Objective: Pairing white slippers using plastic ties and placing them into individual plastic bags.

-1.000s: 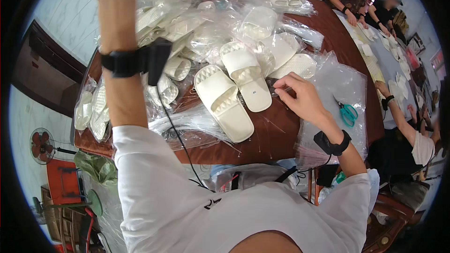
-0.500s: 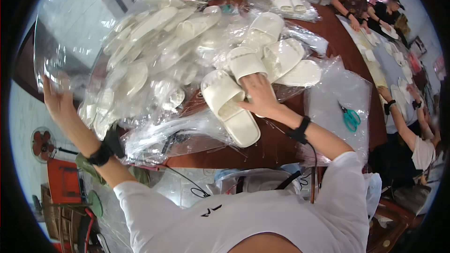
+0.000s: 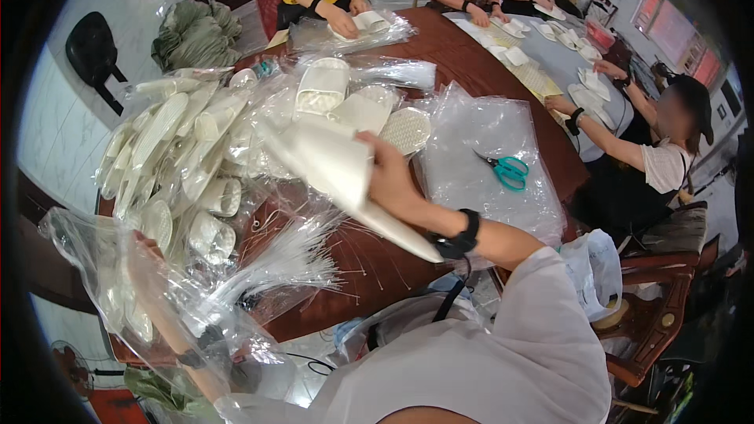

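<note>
Right hand: we hold our right hand (image 3: 393, 180) over the middle of the table, its forearm slanting up and leftward from the lower right, the elbow bent.
Right grip: closed on a white slipper (image 3: 330, 161), fingers at the strap's right side; blur keeps us from telling whether a second one is pressed against it.
Held slipper: raised and tilted, toe end to the upper left, sole running down to the right near our black wristband (image 3: 462, 237).
Left hand: our left hand (image 3: 148, 247) is out at the table's left side, seen through a clear bag (image 3: 94, 267), with its forearm rising leftward from the lower edge.
Left grip: plastic glare hides the fingers, so we cannot tell how tightly they close.
Bagged pile: we see wrapped slippers (image 3: 181, 126) heaped beyond our left hand.
Thin ties: a pale bundle (image 3: 287, 263) lies between our two hands.
Flat bags: a clear stack (image 3: 463, 141) lies right of our right hand, teal-handled scissors (image 3: 510, 174) on top.
</note>
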The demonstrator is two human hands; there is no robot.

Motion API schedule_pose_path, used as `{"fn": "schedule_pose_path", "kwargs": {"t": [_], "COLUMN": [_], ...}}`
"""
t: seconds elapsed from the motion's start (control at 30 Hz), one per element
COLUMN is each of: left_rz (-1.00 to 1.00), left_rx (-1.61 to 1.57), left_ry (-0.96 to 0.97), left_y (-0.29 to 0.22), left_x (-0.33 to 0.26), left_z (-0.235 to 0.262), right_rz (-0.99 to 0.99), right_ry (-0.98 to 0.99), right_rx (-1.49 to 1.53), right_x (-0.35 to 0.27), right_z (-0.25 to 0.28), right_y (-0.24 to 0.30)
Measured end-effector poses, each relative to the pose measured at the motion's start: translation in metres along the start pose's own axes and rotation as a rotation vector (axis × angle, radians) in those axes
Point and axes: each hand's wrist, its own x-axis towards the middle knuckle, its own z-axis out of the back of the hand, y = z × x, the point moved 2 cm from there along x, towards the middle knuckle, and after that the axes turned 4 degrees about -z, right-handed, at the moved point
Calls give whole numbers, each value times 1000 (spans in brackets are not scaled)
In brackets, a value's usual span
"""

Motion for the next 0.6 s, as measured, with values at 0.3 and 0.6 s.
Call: {"fn": "schedule_pose_path", "kwargs": {"t": [0.3,0.6], "left_rz": [-97,268], "left_rx": [579,605], "left_ry": [-238,-400], "left_y": [183,242], "left_x": [80,104], "left_z": [-72,-180], "right_rz": [215,139], "right_ry": [-456,-661], "right_rx": [-410,-1070], "right_x": [-2,83], "right_z": [229,468], "right_y": [18,-93]}}
